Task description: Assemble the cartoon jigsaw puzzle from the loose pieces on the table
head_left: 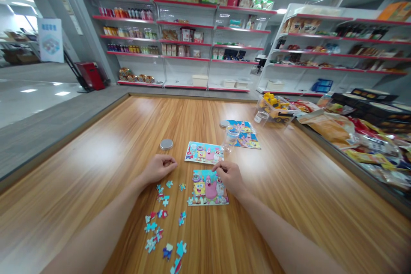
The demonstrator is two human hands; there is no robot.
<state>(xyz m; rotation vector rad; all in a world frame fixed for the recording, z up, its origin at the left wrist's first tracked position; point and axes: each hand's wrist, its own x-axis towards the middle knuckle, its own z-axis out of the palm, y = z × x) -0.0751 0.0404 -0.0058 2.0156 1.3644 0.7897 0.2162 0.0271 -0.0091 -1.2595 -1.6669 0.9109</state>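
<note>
Our right hand (229, 176) pinches what looks like a piece at the puzzle (208, 187) top edge, left hand (159, 168) curled loosely, apparently empty, above the loose pieces (160, 218) — we'd seat it flat, no forcing.

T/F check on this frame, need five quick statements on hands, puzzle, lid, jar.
1. The right hand touches the top edge of the nearly finished puzzle. True.
2. Loose puzzle pieces lie right of that puzzle. False: they lie to its left.
3. The left hand holds the round metal lid. False: the lid lies apart on the table.
4. A clear jar stands beyond the puzzle. True.
5. The table is glass. False: wood.
</note>
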